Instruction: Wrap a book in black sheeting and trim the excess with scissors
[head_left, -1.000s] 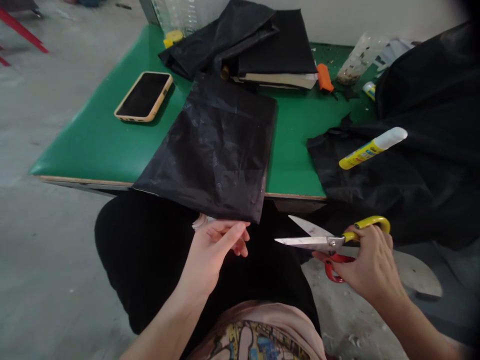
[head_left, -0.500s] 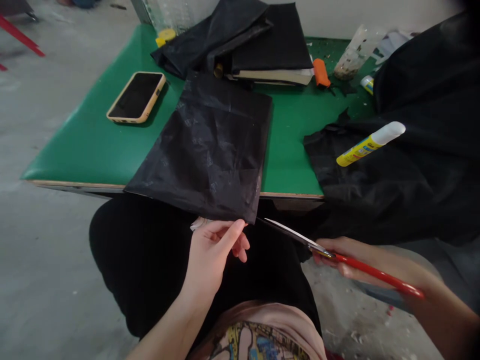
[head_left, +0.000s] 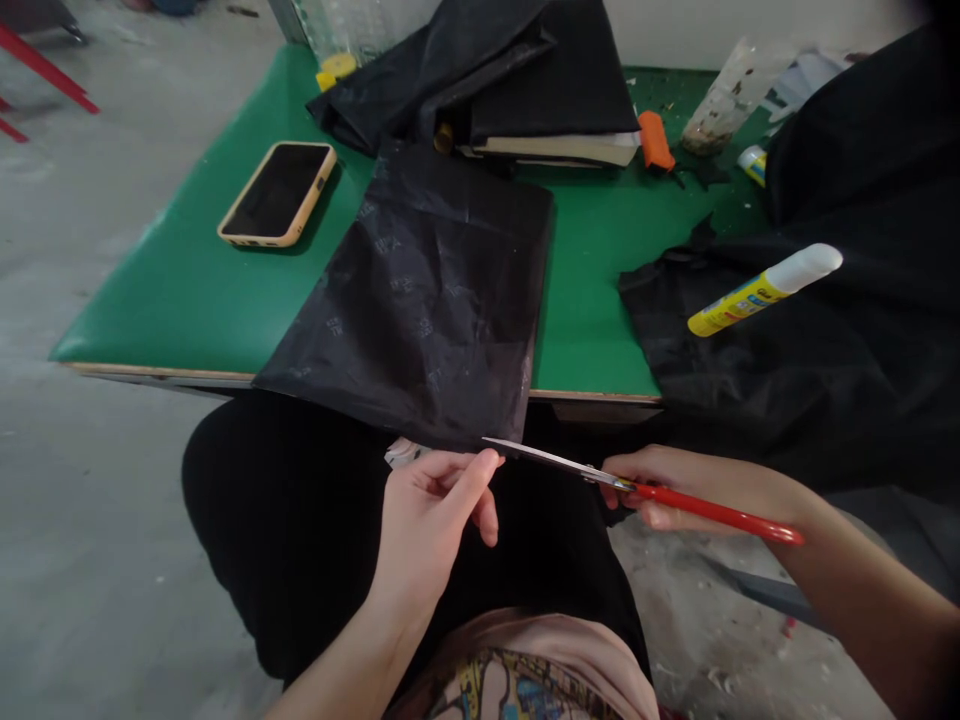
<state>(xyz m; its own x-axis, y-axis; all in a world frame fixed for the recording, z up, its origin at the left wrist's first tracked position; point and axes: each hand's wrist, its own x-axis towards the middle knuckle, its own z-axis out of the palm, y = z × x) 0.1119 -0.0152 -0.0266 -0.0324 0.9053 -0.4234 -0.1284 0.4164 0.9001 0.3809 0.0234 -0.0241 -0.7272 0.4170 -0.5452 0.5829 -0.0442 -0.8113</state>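
A dark, creased sheet (head_left: 420, 300) with faint printed marks lies on the green bench top (head_left: 172, 290), its near edge hanging past the bench over my lap. My left hand (head_left: 439, 500) pinches that near edge close to its right corner, thumb on top. Red-handled scissors (head_left: 697, 512) are in my right hand (head_left: 675, 485), pointing left. Their blades reach the sheet's near right corner, just beside my left thumb; one blade shows above the sheet, and the other is largely hidden.
On the bench lie a phone (head_left: 279, 195), a black-covered book (head_left: 559, 85), an orange object (head_left: 656, 142) and a clear cup (head_left: 720, 110). A yellow glue stick (head_left: 765, 290) rests on black material (head_left: 810, 370) at the right. My legs are below the bench edge.
The scissors have moved left, from beside the sheet's corner onto it, and their blades look closer together. My left hand keeps its pinch. The view has shifted slightly.
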